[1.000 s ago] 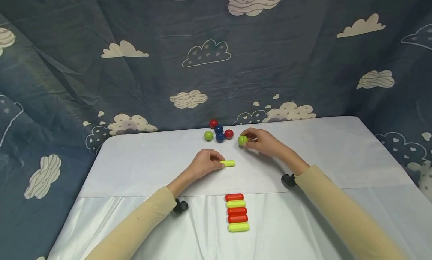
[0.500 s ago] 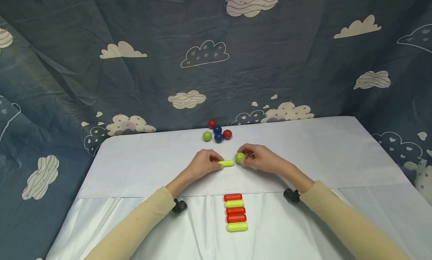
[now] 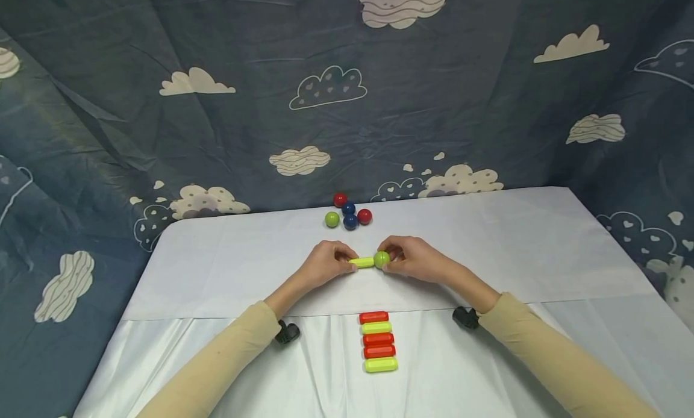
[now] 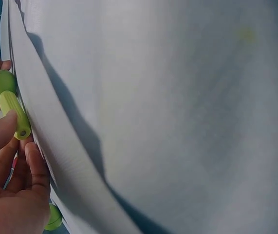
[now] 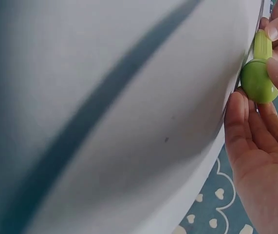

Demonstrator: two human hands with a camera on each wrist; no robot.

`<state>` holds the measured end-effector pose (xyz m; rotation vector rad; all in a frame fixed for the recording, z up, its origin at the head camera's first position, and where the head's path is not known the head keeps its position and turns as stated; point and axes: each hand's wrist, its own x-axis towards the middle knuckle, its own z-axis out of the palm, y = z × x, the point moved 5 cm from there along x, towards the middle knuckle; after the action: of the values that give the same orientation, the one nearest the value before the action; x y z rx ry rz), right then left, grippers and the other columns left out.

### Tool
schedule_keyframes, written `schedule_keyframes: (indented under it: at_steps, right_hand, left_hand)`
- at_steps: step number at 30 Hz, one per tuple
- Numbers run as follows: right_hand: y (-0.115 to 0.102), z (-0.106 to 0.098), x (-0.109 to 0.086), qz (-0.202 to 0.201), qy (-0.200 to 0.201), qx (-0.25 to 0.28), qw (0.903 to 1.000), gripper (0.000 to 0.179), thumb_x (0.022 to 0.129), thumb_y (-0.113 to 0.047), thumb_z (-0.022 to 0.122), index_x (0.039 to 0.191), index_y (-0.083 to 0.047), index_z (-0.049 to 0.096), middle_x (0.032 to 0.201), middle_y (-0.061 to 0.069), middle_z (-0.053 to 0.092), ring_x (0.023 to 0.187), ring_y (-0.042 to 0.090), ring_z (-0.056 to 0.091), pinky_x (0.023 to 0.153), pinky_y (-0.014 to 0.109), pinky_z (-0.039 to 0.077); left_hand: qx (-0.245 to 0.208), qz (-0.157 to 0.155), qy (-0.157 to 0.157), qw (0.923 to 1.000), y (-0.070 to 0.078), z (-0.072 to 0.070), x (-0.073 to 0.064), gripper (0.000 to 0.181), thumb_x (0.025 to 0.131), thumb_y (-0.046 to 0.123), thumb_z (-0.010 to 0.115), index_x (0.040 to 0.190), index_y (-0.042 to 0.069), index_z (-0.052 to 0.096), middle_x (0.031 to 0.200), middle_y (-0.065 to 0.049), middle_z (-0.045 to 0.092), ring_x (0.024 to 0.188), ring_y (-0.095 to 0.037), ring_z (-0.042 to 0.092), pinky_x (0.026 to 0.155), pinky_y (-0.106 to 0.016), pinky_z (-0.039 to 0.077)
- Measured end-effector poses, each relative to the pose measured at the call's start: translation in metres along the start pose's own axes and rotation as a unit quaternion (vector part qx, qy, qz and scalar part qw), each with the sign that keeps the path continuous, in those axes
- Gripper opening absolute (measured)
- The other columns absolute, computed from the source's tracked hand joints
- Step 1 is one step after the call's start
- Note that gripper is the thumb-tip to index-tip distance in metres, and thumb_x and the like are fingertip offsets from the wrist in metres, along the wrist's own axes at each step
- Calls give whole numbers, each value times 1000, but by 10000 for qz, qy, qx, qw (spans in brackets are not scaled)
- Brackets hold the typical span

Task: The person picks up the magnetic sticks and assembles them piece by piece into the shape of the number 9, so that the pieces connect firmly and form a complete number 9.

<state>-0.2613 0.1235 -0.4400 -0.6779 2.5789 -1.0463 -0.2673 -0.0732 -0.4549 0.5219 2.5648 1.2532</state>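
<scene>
Five sticks (image 3: 378, 340) and five balls (image 3: 350, 222) lie over there, while the left grip (image 3: 328, 262) pinches another yellow stick (image 3: 364, 262), now touching the green ball (image 3: 382, 259) the right grip (image 3: 417, 259) holds, earlier apart.

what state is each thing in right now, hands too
left hand, pinching the yellow stick
right hand, holding the green ball
yellow stick, lengthwise between the hands, one end against the ball; whether fastened, cannot tell
green ball, held at the stick's end
row of five sticks, lying side by side
cluster of five balls, loose near the far edge
white cloth, spread out, creased at the near side
</scene>
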Motion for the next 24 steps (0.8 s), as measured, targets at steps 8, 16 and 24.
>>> schedule_keyframes:
  at_steps: [8, 16, 24]
  right_hand:
    - [2, 2, -1, -24, -12, 80, 10000, 33, 86, -13, 76, 117, -9, 65, 98, -1, 64, 88, 16, 57, 79, 30, 50]
    - [5, 3, 2, -113, -120, -161, 9997, 34, 87, -16, 75, 119, -12, 66, 95, -3, 62, 88, 16, 55, 79, 30, 50]
    - [4, 3, 1, -133, -129, -157, 9997, 34, 86, -17, 76, 119, -12, 67, 95, -4, 63, 87, 15, 55, 78, 30, 50]
  left_hand:
    - [-106, -75, 91, 9999, 0, 0, -1, 14, 86, 7, 75, 100, 8, 75, 87, 0, 64, 76, -16, 53, 68, -27, 43]
    - [-176, -176, 96, 9996, 0, 1, -1, 13, 86, 7, 74, 100, 8, 75, 87, -2, 63, 76, -16, 52, 67, -27, 42]
    - [-116, -121, -20, 9999, 0, -4, 0, 16, 85, 11, 76, 101, 8, 75, 87, 0, 65, 77, -17, 55, 67, -26, 45]
